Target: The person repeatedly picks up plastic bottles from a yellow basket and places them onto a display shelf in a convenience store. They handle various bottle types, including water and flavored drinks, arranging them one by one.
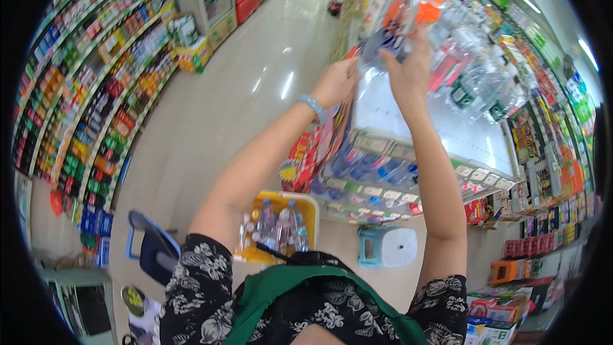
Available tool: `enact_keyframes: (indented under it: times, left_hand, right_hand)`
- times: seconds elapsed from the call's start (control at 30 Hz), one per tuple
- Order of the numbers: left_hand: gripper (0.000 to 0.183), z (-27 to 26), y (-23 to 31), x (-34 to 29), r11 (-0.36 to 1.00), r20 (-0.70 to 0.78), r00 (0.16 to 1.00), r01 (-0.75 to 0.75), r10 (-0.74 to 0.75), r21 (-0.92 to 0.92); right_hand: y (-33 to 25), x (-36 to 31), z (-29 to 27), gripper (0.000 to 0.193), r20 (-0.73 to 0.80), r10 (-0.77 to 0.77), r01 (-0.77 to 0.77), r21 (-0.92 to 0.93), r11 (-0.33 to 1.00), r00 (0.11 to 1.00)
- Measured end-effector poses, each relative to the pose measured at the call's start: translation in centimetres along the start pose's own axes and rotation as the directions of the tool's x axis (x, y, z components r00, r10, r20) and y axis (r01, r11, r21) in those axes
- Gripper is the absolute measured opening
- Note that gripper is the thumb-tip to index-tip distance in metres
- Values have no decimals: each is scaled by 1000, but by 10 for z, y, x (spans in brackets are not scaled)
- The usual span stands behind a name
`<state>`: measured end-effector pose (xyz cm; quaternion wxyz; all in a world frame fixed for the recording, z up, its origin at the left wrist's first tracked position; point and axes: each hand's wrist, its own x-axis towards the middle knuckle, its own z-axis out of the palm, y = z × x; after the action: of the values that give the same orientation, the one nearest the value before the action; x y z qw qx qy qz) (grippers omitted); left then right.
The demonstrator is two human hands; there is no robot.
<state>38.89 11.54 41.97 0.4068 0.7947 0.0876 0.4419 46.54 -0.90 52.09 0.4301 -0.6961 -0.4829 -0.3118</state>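
Observation:
At the back left of the white shelf top [440, 131], a clear plastic bottle [394, 22] with a white cap stands between my raised hands. My right hand [412, 67] is closed on its side, thumb toward me, blurred by motion. My left hand [338, 83], below a pale bracelet, is curled closed at the shelf's left corner, close to the bottle's lower part. What its fingers hold, if anything, is hidden. Right of my right hand stand several clear bottles [476, 83], some with pink or green labels.
Lower tiers [370, 166] of the same shelf hold more bottles. A yellow crate [313, 207] with bottles sits on the floor below my left arm, and a white-topped blue stool [396, 247] stands to its right. Stocked shelves [96, 76] line the left, beyond the aisle floor [255, 70].

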Motion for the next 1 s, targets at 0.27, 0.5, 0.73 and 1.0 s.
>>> enact_keyframes:
  times: [0.27,0.5,0.73,1.0]
  left_hand:
    - [32,-121,20,-184,918,182,902,397,-391,3]
    - [29,-153,-58,-394,553,89,561,756,-823,352]
    - [33,-125,-127,-551,275,-60,355,810,-933,518]
    - [43,-129,-119,-549,214,-130,289,886,-948,411]
  right_hand:
    - [-125,-190,15,31,527,-205,-204,615,762,824]
    - [-144,-399,128,28,952,-35,-725,255,640,304]
    - [-159,-550,186,48,983,134,-703,-181,688,-122]
    - [-179,-570,191,52,924,308,-813,-353,464,-225]
